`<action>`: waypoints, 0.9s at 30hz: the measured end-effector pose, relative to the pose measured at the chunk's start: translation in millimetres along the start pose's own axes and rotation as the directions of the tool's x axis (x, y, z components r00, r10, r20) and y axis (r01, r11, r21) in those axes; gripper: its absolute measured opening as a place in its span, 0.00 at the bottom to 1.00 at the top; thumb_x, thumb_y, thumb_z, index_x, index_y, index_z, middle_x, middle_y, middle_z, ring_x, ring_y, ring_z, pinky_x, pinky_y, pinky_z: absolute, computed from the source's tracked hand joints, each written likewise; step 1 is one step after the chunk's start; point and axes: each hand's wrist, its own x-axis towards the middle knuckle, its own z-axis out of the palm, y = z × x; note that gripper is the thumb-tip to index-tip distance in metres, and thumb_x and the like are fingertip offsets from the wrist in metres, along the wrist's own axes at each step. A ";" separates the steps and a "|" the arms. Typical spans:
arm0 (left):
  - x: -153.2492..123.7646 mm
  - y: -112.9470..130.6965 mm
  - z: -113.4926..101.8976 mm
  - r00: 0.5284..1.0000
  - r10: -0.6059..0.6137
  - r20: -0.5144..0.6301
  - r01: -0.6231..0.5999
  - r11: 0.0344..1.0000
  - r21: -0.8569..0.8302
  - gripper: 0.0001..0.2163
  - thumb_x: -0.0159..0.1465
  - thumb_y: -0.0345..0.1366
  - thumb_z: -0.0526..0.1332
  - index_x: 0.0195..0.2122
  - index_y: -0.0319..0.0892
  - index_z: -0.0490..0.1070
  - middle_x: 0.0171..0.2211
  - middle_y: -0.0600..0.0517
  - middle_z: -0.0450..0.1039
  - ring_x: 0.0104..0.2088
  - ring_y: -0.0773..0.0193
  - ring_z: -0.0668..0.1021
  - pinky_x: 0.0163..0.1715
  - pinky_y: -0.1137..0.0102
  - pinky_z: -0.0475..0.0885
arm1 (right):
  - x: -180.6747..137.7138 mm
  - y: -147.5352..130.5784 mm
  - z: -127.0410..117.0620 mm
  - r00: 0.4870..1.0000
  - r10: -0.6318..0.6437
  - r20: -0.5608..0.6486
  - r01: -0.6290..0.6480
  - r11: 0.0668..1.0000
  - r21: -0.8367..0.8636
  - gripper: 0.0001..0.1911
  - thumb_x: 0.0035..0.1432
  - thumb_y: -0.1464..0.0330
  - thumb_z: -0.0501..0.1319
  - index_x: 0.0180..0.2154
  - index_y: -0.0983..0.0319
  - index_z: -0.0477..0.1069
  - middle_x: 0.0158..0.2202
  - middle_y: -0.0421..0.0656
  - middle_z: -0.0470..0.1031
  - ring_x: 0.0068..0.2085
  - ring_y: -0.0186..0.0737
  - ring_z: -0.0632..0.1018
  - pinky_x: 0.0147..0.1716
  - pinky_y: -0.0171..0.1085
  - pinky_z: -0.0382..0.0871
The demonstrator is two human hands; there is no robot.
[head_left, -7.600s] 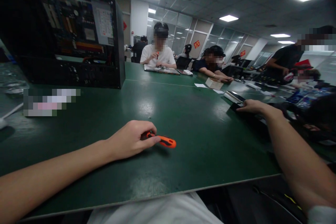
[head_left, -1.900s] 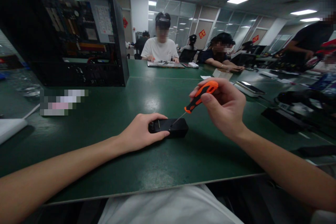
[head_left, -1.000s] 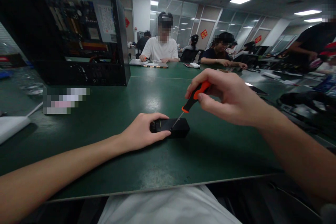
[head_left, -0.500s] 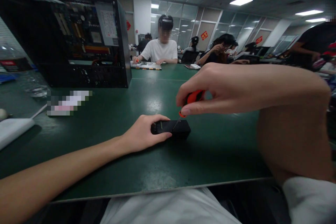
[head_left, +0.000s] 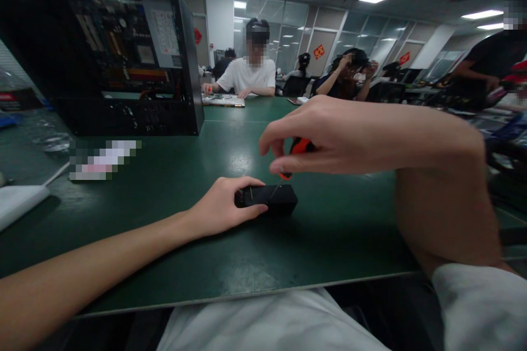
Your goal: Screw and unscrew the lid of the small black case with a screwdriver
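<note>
A small black box-shaped device (head_left: 284, 197) lies on the green table (head_left: 247, 263). My left hand (head_left: 224, 205) grips its left end, thumb along the near side and fingers over the far side. Above it, my right hand (head_left: 313, 140) holds a screwdriver with an orange and black handle (head_left: 302, 146). The thin shaft slants down to the left, its tip at the device's top face. Whether the tip sits in a screw is too small to tell.
An opened black computer case (head_left: 135, 66) stands at the back left. Near it are a clear plastic bottle (head_left: 45, 120), a blurred-out flat item (head_left: 105, 160) and a white box with a cable (head_left: 22, 203). Across the table a person in a white shirt (head_left: 251, 77) works.
My right hand has shifted slightly left and its fingers have turned on the screwdriver handle, the index finger now further out. My left hand and the device stay together. The view has shifted slightly.
</note>
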 end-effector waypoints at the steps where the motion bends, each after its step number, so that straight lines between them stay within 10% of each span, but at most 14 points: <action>1: -0.1 0.1 -0.1 1.000 -0.001 0.000 0.001 1.000 0.000 0.18 0.63 0.45 0.68 0.52 0.43 0.77 0.40 0.52 0.82 0.37 0.59 0.81 0.38 0.68 0.71 | 2.5 1.2 1.8 0.999 0.026 -0.024 -0.026 1.000 -0.003 0.12 0.66 0.65 0.58 0.47 0.59 0.76 0.35 0.40 0.80 0.34 0.36 0.78 0.35 0.35 0.66; 10: 0.2 -0.3 -4.0 0.999 0.031 0.020 -0.031 0.999 0.028 0.18 0.63 0.44 0.67 0.52 0.42 0.76 0.42 0.51 0.82 0.39 0.57 0.82 0.40 0.67 0.72 | -3.0 2.1 -4.7 0.992 -0.117 0.038 0.116 0.993 0.028 0.14 0.63 0.69 0.60 0.51 0.60 0.73 0.53 0.45 0.76 0.50 0.41 0.76 0.46 0.36 0.67; 18: -0.1 4.1 -13.4 0.996 0.066 0.066 -0.072 0.994 0.084 0.17 0.60 0.40 0.67 0.49 0.42 0.77 0.43 0.49 0.81 0.42 0.55 0.81 0.41 0.66 0.72 | 3.5 -8.0 3.5 0.997 0.021 -0.077 -0.024 0.999 -0.038 0.20 0.67 0.52 0.58 0.43 0.61 0.78 0.26 0.39 0.77 0.28 0.34 0.75 0.28 0.34 0.58; 27: 15.2 19.9 -5.1 0.989 0.035 0.143 -0.030 0.999 -0.042 0.15 0.61 0.44 0.68 0.45 0.41 0.80 0.34 0.53 0.80 0.33 0.60 0.81 0.34 0.70 0.71 | -0.3 -3.6 -3.4 0.999 0.046 -0.025 -0.046 0.999 0.014 0.23 0.63 0.59 0.63 0.58 0.57 0.70 0.39 0.40 0.80 0.38 0.38 0.78 0.34 0.35 0.64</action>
